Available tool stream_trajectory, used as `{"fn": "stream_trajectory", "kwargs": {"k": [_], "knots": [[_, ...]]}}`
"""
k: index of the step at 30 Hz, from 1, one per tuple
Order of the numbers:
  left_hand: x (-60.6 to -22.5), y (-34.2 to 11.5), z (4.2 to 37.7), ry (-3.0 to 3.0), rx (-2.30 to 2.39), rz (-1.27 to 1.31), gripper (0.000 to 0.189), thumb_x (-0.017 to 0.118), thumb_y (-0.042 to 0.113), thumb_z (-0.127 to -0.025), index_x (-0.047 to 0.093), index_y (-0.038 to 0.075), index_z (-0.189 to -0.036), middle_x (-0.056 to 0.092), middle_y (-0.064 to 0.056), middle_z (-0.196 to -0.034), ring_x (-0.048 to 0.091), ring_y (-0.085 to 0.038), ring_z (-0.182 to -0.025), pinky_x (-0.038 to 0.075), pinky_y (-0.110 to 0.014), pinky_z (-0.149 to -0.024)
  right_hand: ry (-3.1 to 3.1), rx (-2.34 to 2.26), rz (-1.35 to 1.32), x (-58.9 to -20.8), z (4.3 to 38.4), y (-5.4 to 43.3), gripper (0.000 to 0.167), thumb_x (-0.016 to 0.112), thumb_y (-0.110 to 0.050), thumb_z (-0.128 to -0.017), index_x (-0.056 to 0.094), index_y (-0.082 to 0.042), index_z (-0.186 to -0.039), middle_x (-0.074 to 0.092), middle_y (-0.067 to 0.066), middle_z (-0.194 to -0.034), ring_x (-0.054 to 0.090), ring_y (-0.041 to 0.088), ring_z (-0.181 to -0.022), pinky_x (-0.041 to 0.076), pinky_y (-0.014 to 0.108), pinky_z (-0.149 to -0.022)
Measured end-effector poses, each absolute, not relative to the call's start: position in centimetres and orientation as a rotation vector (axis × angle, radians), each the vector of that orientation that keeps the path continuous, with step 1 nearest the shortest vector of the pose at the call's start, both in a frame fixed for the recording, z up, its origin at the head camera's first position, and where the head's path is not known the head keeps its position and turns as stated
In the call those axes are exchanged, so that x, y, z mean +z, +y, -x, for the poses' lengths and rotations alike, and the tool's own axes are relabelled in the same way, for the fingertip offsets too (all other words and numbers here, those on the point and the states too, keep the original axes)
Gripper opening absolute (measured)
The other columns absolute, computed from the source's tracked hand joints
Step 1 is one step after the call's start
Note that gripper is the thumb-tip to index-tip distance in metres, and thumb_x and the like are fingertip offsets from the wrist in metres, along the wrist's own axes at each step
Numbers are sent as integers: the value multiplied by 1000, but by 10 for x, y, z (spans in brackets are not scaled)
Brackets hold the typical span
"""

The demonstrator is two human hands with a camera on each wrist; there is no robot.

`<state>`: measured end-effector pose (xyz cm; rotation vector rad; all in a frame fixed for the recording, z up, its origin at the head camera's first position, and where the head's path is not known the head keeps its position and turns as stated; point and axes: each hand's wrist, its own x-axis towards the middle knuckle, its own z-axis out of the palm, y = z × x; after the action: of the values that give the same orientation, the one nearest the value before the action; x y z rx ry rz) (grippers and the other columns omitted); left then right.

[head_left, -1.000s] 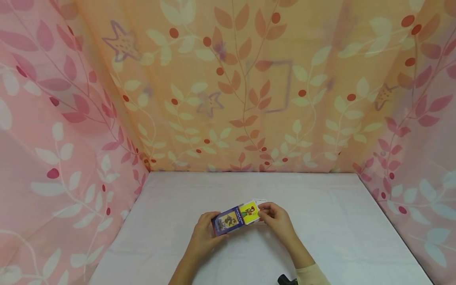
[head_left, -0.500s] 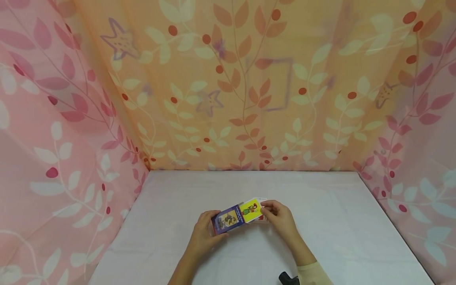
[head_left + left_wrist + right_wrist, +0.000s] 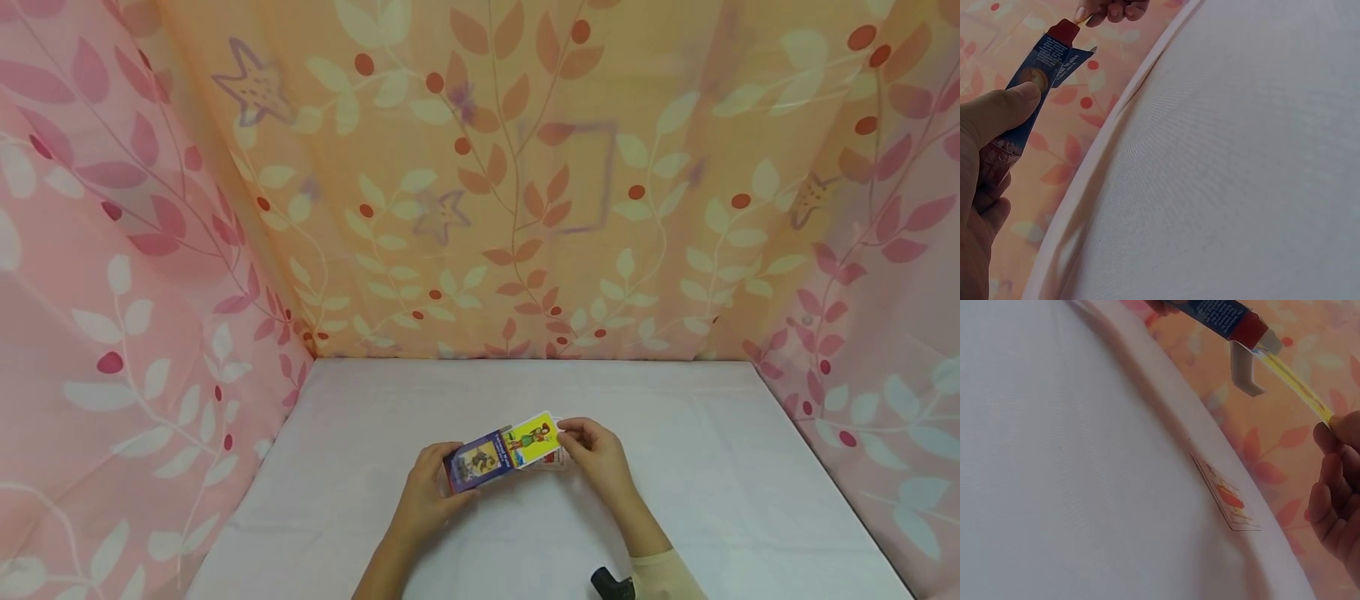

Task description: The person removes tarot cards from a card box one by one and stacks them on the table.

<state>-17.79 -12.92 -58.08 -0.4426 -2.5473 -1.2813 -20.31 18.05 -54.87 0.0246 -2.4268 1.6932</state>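
Observation:
My left hand (image 3: 423,500) grips a blue card box (image 3: 474,463) with a picture on its front, tilted up to the right above the table. In the left wrist view the thumb (image 3: 1025,97) lies along the box's narrow side. A yellow playing card (image 3: 534,438) with a drawn figure sticks well out of the box's end. My right hand (image 3: 600,458) pinches its outer end between thumb and fingertips. The right wrist view shows the card edge-on, with the box's flap (image 3: 1244,369) hanging open. Below lie several stacked cards (image 3: 1227,497) on the table, partly hidden in the head view.
A white cloth covers the table (image 3: 360,417). Leaf-patterned curtains (image 3: 480,275) stand along its back and both sides. A black object (image 3: 611,583) shows beside the right sleeve (image 3: 667,575) at the lower edge.
My right hand has moved slightly right and up, drawing the yellow card farther out of the box. The left hand and box have stayed nearly in place.

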Motion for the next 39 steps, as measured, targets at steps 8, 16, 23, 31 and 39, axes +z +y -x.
{"fn": "stream_trajectory", "kwargs": {"k": [8, 16, 23, 31, 39], "knots": [[-584, -131, 180, -2541, -1291, 458, 78, 98, 27, -66, 60, 23, -134, 59, 11, -131, 55, -12, -126, 47, -46, -112, -2400, 1680, -26, -551, 206, 187, 15, 76, -18, -94, 74, -13, -107, 71, 4, -89, 62, 15, -74, 55, 22, -63], [-587, -131, 181, -2528, -1283, 468, 80, 98, 27, -65, 60, 20, -135, 59, 11, -131, 55, -12, -126, 47, -47, -112, -2395, 1695, -7, -550, 208, 193, 17, 75, -22, -95, 74, -12, -109, 71, 7, -91, 62, 18, -76, 55, 22, -62], [-587, -131, 180, -2539, -1284, 460, 80, 98, 27, -66, 59, 21, -136, 59, 9, -132, 55, -13, -126, 47, -47, -112, -2389, 1716, 7, -546, 207, 195, 16, 74, -17, -95, 74, -10, -110, 72, 8, -93, 65, 28, -81, 55, 22, -63], [-586, -131, 181, -2548, -1253, 472, 80, 98, 29, -66, 59, 22, -135, 60, 9, -132, 55, -14, -127, 47, -49, -111, -2390, 1720, 6, -548, 207, 195, 17, 73, -19, -96, 74, -10, -111, 72, 9, -95, 65, 33, -84, 55, 22, -64], [-587, -133, 182, -2521, -1246, 493, 81, 98, 29, -65, 59, 25, -136, 60, 10, -131, 55, -12, -126, 47, -46, -112, -2422, 1658, -15, -547, 212, 198, 18, 71, -22, -98, 73, -12, -112, 72, 6, -96, 62, 17, -79, 55, 23, -63]]}}
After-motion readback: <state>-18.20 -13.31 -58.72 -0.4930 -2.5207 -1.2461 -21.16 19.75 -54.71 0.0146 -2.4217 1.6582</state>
